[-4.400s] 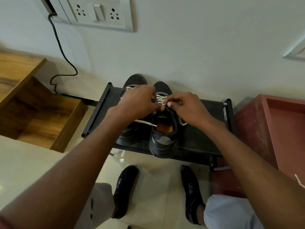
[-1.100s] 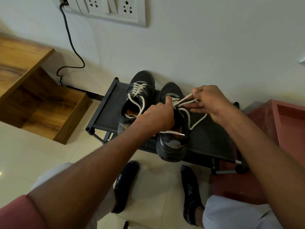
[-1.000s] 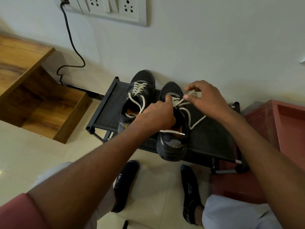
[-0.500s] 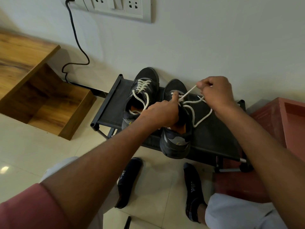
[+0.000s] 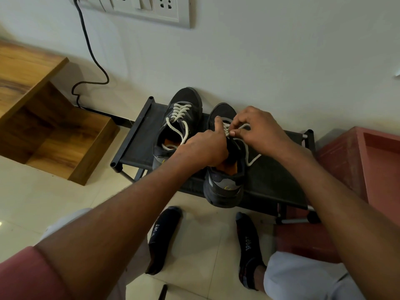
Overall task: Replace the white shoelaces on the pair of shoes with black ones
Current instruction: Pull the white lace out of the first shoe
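Shoes on black rack

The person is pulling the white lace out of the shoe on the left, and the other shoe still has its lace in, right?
Not quite. The head view shows both hands on the right shoe: the right hand pinches its white lace while the left hand holds the shoe. The left shoe still has its lace in.

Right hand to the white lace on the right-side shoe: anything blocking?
Nothing visible. The right hand is already at the white lace on the right shoe, fingertips pinching it near the upper eyelets. The left hand grips the shoe's opening, beside the lace rather than across it.
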Tool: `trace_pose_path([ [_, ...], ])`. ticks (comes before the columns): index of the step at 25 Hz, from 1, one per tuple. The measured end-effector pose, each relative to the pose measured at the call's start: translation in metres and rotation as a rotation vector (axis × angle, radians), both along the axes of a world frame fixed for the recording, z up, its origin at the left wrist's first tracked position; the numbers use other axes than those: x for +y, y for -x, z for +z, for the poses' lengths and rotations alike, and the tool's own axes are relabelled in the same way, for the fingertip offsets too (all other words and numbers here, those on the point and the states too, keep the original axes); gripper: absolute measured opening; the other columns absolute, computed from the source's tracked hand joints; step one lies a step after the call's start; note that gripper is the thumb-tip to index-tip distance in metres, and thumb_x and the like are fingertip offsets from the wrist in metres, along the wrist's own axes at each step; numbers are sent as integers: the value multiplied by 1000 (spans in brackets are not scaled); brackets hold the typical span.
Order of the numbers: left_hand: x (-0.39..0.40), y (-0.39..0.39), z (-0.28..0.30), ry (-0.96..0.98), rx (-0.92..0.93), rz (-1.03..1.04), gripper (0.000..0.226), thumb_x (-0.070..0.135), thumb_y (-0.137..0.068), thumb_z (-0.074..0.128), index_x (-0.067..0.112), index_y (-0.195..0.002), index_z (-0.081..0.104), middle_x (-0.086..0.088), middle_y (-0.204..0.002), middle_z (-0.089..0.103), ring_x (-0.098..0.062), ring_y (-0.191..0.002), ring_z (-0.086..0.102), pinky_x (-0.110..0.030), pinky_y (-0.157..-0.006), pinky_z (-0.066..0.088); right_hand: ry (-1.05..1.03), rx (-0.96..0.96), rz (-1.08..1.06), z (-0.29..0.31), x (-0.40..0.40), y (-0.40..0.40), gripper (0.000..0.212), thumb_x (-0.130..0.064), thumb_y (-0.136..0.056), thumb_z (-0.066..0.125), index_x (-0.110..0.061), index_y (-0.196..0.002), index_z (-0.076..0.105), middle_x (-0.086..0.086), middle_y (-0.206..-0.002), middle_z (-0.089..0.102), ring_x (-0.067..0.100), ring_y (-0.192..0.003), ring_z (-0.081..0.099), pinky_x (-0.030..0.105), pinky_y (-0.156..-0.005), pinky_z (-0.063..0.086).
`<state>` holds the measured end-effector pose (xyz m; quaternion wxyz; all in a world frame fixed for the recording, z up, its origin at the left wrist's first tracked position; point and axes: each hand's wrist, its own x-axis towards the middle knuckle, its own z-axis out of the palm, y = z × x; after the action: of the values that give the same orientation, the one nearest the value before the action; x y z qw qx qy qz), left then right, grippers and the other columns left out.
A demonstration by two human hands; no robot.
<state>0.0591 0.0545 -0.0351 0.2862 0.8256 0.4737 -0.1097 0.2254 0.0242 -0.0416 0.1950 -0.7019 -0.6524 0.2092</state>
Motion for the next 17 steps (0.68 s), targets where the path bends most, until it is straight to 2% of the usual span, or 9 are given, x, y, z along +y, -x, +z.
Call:
trace_pose_path([
  [3, -1, -1, -1, 3, 6, -4, 91, 17, -101, 54, 9, -163, -12, -25, -109, 62, -23, -58, 53, -43, -70, 53, -2, -9, -47, 0, 0, 6, 3, -23, -96, 75, -21, -96, 77, -2, -99, 70, 19, -95, 65, 32, -78, 46],
  [5, -1, -1, -2, 31, -2, 8, 91, 15, -102, 53, 10, -163, -13, -25, -108, 60, -26, -58, 57, -41, -64, 56, 19, -15, -96, -1, 2, 9, 9, -18, -101, 67, -16, -99, 75, 2, -99, 73, 21, -94, 67, 32, -78, 45],
  [6, 0, -1, -2, 44, -8, 13, 91, 14, -102, 53, 11, -163, -14, -25, -109, 58, -27, -59, 60, -38, -59, 55, 26, -1, -126, -2, 2, 10, 11, -16, -102, 64, -14, -98, 74, 3, -100, 74, 22, -94, 68, 34, -80, 49],
  [9, -1, 0, -1, 56, -33, 19, 92, 12, -102, 53, 14, -163, -15, -20, -106, 49, -27, -58, 65, -30, -46, 49, 41, 233, -350, -3, 6, 7, 22, -17, -105, 55, -12, -90, 71, 7, -102, 75, 23, -88, 75, 44, -85, 61],
  [11, -1, 1, 1, 63, -47, 16, 92, 12, -102, 53, 14, -164, -15, -18, -102, 47, -27, -57, 65, -29, -45, 48, 35, 425, -513, -2, 6, 2, 24, -17, -107, 52, -8, -92, 69, 9, -103, 74, 20, -79, 77, 36, -79, 63],
  [12, 0, 1, 1, 62, -43, 19, 92, 12, -102, 54, 14, -164, -15, -18, -102, 48, -27, -57, 66, -30, -47, 50, -5, 422, -534, -2, 6, -1, 20, -17, -107, 53, -8, -97, 68, 7, -103, 74, 17, -80, 76, 35, -81, 62],
  [14, 1, 2, 0, 57, -36, 27, 91, 13, -102, 53, 13, -164, -13, -20, -104, 52, -27, -57, 66, -33, -50, 52, -86, 306, -405, 2, 5, -7, 11, -17, -102, 62, -14, -110, 69, -1, -105, 72, 12, -94, 71, 31, -90, 57],
  [16, 1, 0, -1, 47, -41, 19, 88, 14, -101, 53, 12, -164, -9, -20, -102, 54, -27, -57, 65, -34, -51, 52, -23, 251, -145, 8, 2, -6, 16, -22, -97, 72, -21, -113, 75, -7, -109, 72, 8, -103, 67, 23, -90, 49],
  [17, 1, 0, -2, 42, -47, 19, 86, 15, -101, 53, 12, -163, -6, -20, -102, 56, -26, -57, 62, -34, -52, 51, 31, 206, -43, 7, 0, -3, 15, -25, -95, 75, -24, -110, 77, -7, -110, 72, 8, -104, 66, 24, -90, 49],
])
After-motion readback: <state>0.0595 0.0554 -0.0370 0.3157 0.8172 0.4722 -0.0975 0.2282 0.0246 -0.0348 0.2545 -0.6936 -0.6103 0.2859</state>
